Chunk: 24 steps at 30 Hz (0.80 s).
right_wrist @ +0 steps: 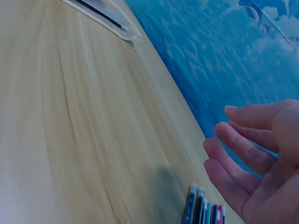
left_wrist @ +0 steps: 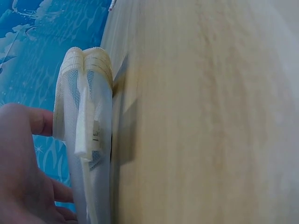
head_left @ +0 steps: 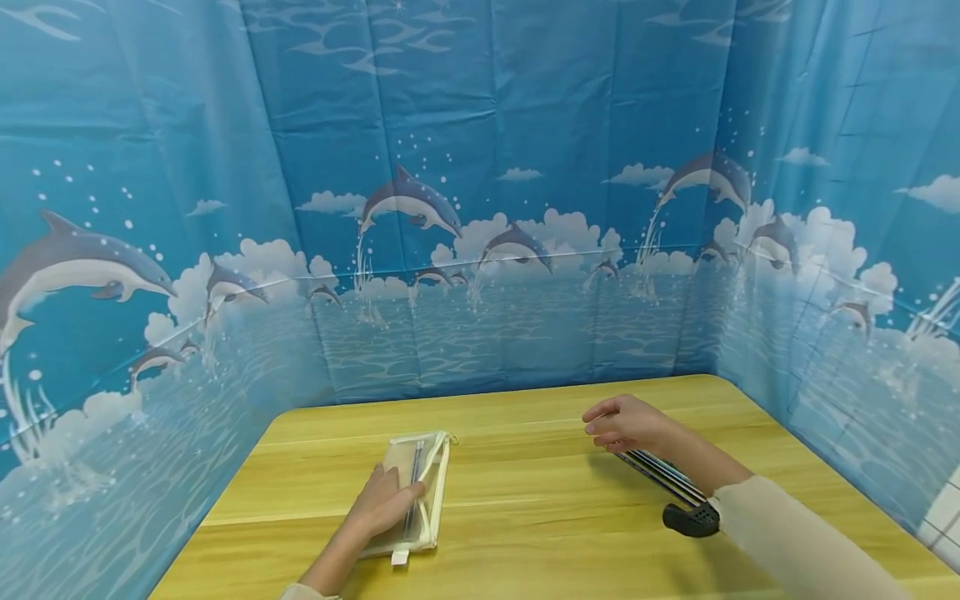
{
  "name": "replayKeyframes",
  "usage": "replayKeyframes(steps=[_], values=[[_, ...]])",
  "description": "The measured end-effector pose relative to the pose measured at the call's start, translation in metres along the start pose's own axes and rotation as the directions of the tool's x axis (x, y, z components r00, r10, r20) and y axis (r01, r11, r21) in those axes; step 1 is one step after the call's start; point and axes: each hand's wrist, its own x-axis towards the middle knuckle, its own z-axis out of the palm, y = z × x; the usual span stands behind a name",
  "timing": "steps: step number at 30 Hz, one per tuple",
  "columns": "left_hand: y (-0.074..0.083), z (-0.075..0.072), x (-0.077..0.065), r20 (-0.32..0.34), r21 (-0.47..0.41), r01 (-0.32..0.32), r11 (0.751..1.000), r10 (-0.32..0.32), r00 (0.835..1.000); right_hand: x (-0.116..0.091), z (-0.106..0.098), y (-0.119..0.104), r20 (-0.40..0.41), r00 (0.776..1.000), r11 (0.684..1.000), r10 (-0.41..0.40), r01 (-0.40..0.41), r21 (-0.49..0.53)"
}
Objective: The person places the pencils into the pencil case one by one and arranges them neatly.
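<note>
A translucent zip pencil pouch (head_left: 442,500) with cream edging lies on the table, a dark slim pen or pencil (head_left: 415,475) showing in it. My left hand (head_left: 384,502) rests on top of the pouch, thumb toward the zipper side. From the left wrist view, the pouch's end (left_wrist: 96,112) with its small cloth tab stands close beside my fingers. To the right, several pens (head_left: 663,475) lie side by side, their ends in or against a black perforated piece (head_left: 691,518). Over the pens' far ends hovers my right hand (head_left: 628,423), holding nothing, fingers loosely bent and apart.
The yellow wood-grain table (head_left: 517,500) has rounded far corners. A blue dolphin-print curtain (head_left: 480,325) hangs close behind its far edge and along both sides. White tiles (head_left: 943,517) show at the lower right.
</note>
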Motion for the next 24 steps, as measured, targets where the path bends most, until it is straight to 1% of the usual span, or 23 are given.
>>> replayKeyframes(steps=[4, 8, 12, 19, 24], values=[[0.001, 0.000, 0.000, 0.003, 0.001, 0.002, 1.000, -0.002, 1.000, -0.003, -0.019, 0.011, -0.005, 1.000, 1.000, -0.009, 0.008, -0.021], [0.001, 0.000, 0.000, 0.000, 0.004, 0.003, 1.000, -0.003, 1.000, -0.006, -0.036, 0.022, -0.039, 0.999, 0.998, -0.009, 0.007, -0.070], [0.001, 0.001, 0.000, -0.007, 0.000, 0.002, 1.000, -0.002, 1.000, -0.008, -0.050, 0.032, -0.079, 0.997, 0.994, 0.008, -0.016, -0.109], [0.001, 0.002, -0.001, -0.009, -0.017, 0.009, 1.000, -0.009, 1.000, -0.014, -0.066, 0.046, -0.144, 0.989, 0.985, 0.023, -0.047, -0.167], [0.001, 0.001, -0.001, -0.018, -0.016, 0.001, 1.000, -0.001, 1.000, -0.015, -0.076, 0.054, -0.169, 0.986, 0.980, 0.003, -0.036, -0.196]])
